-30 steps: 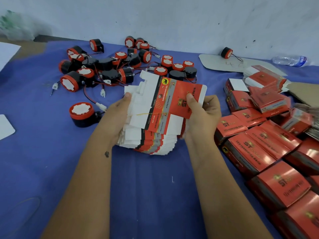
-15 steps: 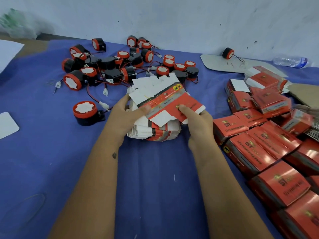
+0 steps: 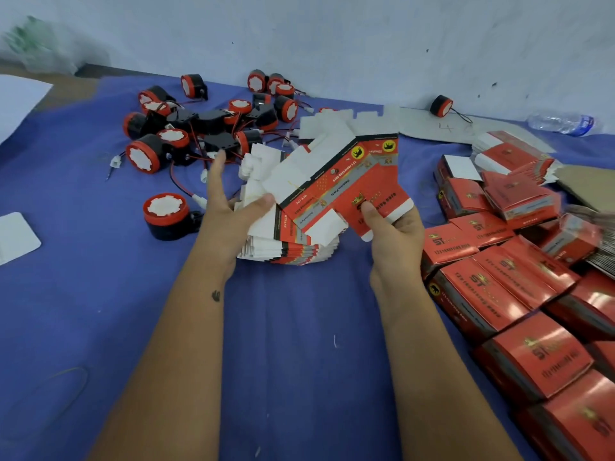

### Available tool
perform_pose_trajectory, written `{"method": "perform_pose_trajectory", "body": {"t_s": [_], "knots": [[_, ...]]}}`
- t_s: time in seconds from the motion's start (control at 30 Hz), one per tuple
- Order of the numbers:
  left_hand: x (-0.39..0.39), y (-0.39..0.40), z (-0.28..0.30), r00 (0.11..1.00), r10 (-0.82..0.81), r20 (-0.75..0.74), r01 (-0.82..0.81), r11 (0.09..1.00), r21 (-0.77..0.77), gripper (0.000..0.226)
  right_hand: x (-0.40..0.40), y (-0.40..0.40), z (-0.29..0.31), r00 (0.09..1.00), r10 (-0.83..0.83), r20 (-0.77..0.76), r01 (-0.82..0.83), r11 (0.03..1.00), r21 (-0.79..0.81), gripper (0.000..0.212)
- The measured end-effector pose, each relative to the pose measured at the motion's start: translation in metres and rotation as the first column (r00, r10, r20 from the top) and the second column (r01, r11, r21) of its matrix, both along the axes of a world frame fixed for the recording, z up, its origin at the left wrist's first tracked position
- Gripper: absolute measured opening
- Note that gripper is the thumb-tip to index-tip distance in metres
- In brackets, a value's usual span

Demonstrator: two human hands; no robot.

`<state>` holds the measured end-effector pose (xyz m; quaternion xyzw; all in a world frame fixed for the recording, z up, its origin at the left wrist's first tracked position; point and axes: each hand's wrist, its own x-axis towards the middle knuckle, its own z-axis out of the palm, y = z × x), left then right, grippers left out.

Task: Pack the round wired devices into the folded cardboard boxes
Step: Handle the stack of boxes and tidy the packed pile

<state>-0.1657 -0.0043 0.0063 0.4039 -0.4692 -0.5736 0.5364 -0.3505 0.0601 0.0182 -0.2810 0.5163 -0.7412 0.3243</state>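
Observation:
A stack of flat red-and-white box blanks lies mid-table on the blue cloth. My right hand pinches one or two flat blanks and lifts them off the stack, tilted up to the right. My left hand rests at the stack's left edge, fingers straight, thumb against the raised blank. Several round black-and-red wired devices lie in a heap behind the stack. One device stands alone left of my left hand.
Several folded red boxes crowd the right side of the table. More flat blanks are piled far right. A lone device sits on a grey card by the wall, a plastic bottle beyond. White cards lie left.
My right hand has lifted the top blanks higher and swung them right, off the stack. My left hand has opened, its fingers now straight beside the stack.

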Motion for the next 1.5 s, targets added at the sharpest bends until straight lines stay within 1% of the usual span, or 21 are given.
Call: {"method": "perform_pose_trajectory", "body": {"t_s": [0.07, 0.2, 0.33, 0.4, 0.47, 0.53, 0.63, 0.7, 0.8, 0.87, 0.93, 1.0, 1.1, 1.17, 1.27, 1.33, 1.43, 1.5], "knots": [[0.002, 0.000, 0.001, 1.000, -0.008, 0.020, 0.009, 0.999, -0.037, 0.065, -0.007, 0.002, 0.001, 0.997, 0.054, -0.048, -0.053, 0.998, 0.030, 0.022], [0.004, -0.001, 0.000, 0.996, -0.041, 0.078, 0.045, 0.998, -0.053, 0.041, -0.013, 0.003, 0.005, 0.984, 0.083, -0.157, -0.078, 0.996, 0.042, 0.020], [0.006, -0.002, -0.002, 0.991, -0.074, 0.111, 0.079, 0.996, -0.040, 0.032, -0.021, 0.007, 0.009, 0.967, 0.125, -0.223, -0.118, 0.992, 0.044, 0.019], [0.008, -0.003, -0.002, 0.988, -0.071, 0.134, 0.077, 0.996, -0.041, 0.032, -0.026, 0.010, 0.009, 0.951, 0.185, -0.246, -0.176, 0.983, 0.058, 0.017], [0.009, -0.003, -0.001, 0.988, -0.067, 0.138, 0.074, 0.996, -0.048, 0.035, -0.032, 0.013, 0.010, 0.935, 0.232, -0.268, -0.218, 0.973, 0.079, 0.023], [0.008, -0.002, -0.001, 0.987, -0.063, 0.145, 0.072, 0.996, -0.057, 0.035, -0.036, 0.014, 0.010, 0.921, 0.261, -0.290, -0.241, 0.965, 0.105, 0.027], [0.007, 0.000, -0.001, 0.984, -0.041, 0.173, 0.058, 0.994, -0.089, 0.030, -0.038, 0.013, 0.009, 0.906, 0.270, -0.326, -0.238, 0.962, 0.135, 0.026], [0.007, 0.001, -0.002, 0.981, -0.027, 0.190, 0.050, 0.992, -0.113, 0.026, -0.037, 0.012, 0.007, 0.911, 0.237, -0.338, -0.206, 0.970, 0.127, 0.022], [0.009, 0.001, -0.002, 0.981, -0.060, 0.184, 0.084, 0.989, -0.126, 0.024, -0.030, 0.009, 0.005, 0.934, 0.129, -0.333, -0.105, 0.991, 0.089, 0.016], [0.010, 0.001, -0.002, 0.977, -0.078, 0.200, 0.106, 0.985, -0.134, 0.025, -0.025, 0.008, 0.005, 0.950, 0.050, -0.309, -0.041, 0.999, 0.034, 0.018], [0.009, 0.000, -0.002, 0.965, -0.057, 0.254, 0.100, 0.982, -0.159, 0.028, -0.019, 0.007, 0.005, 0.957, -0.004, -0.290, 0.000, 1.000, -0.015, 0.020], [0.008, 0.001, -0.003, 0.950, -0.017, 0.311, 0.079, 0.979, -0.187, 0.024, -0.015, 0.006, 0.004, 0.961, -0.041, -0.273, 0.029, 0.998, -0.049, 0.021], [0.006, 0.002, -0.003, 0.947, 0.014, 0.322, 0.055, 0.977, -0.206, 0.023, -0.010, 0.003, 0.002, 0.966, -0.060, -0.251, 0.045, 0.997, -0.064, 0.022], [0.004, 0.002, -0.001, 0.958, 0.040, 0.284, 0.022, 0.977, -0.212, 0.029, -0.008, 0.002, 0.002, 0.968, -0.031, -0.247, 0.016, 0.998, -0.062, 0.024], [0.002, 0.002, 0.002, 0.966, 0.117, 0.229, -0.073, 0.978, -0.193, 0.032, -0.008, 0.003, 0.006, 0.934, 0.045, -0.355, -0.068, 0.996, -0.052, 0.027], [0.000, 0.002, 0.003, 0.961, 0.159, 0.228, -0.121, 0.978, -0.170, 0.032, -0.010, 0.004, 0.009, 0.908, 0.091, -0.410, -0.121, 0.992, -0.046, 0.028], [-0.002, 0.002, 0.001, 0.960, 0.170, 0.222, -0.141, 0.980, -0.140, 0.038, -0.015, 0.006, 0.011, 0.881, 0.155, -0.447, -0.177, 0.984, -0.009, 0.022], [-0.002, 0.003, 0.001, 0.966, 0.153, 0.211, -0.125, 0.982, -0.140, 0.041, -0.016, 0.007, 0.011, 0.883, 0.183, -0.433, -0.197, 0.980, 0.013, 0.019]]}}
